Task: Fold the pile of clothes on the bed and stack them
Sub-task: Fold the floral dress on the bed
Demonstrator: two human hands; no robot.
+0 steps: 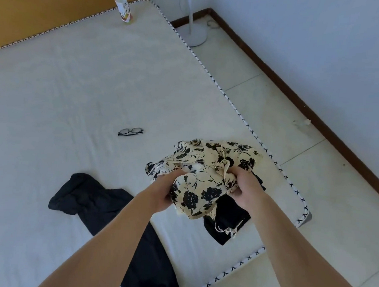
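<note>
While both arms reach forward over the bed (76,92), the left hand (162,191) and right hand (246,189) each clutch a bunched cream garment with black floral print (204,177), fingers curled into its fabric, lifted above the mattress's near right corner. Beneath it lies a black garment with a white drawstring (228,221); another black garment (87,199) sprawls to the left. Farther back rest folded eyeglasses (130,131), then a plastic bottle (123,5) by the wooden headboard (48,3). A white fan stand (194,30) occupies the tiled floor (303,183).
</note>
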